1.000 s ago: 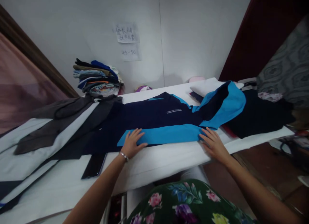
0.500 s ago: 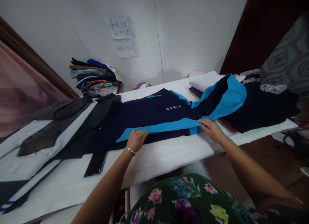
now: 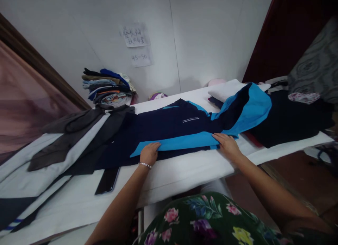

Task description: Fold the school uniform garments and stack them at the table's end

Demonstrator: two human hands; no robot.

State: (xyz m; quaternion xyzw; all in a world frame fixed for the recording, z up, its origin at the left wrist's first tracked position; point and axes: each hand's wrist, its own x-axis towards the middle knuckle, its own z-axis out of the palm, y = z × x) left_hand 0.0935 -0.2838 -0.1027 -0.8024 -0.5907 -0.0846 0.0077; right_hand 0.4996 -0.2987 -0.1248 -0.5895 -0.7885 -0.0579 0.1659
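Note:
A dark navy hooded jacket (image 3: 163, 127) with bright blue panels lies across the white-covered table, its blue hood (image 3: 255, 109) spread to the right. Along its near side a blue strip is folded over onto the body. My left hand (image 3: 150, 153) rests on this strip near its left end, fingers stretched out over the fabric. Toward the hood, my right hand (image 3: 226, 144) lies on the strip's other end, its fingers also extended flat. Neither hand grips the cloth.
Grey and white garments (image 3: 63, 142) lie spread at the left. A phone (image 3: 107, 181) rests near the front edge of the table (image 3: 185, 171). Folded clothes (image 3: 109, 88) are stacked at the back left. Dark clothing (image 3: 290, 118) lies at the right.
Both hands have gone from pinching the blue strip's edge to lying flat on it. The strip now sits down on the jacket. The view has shifted slightly.

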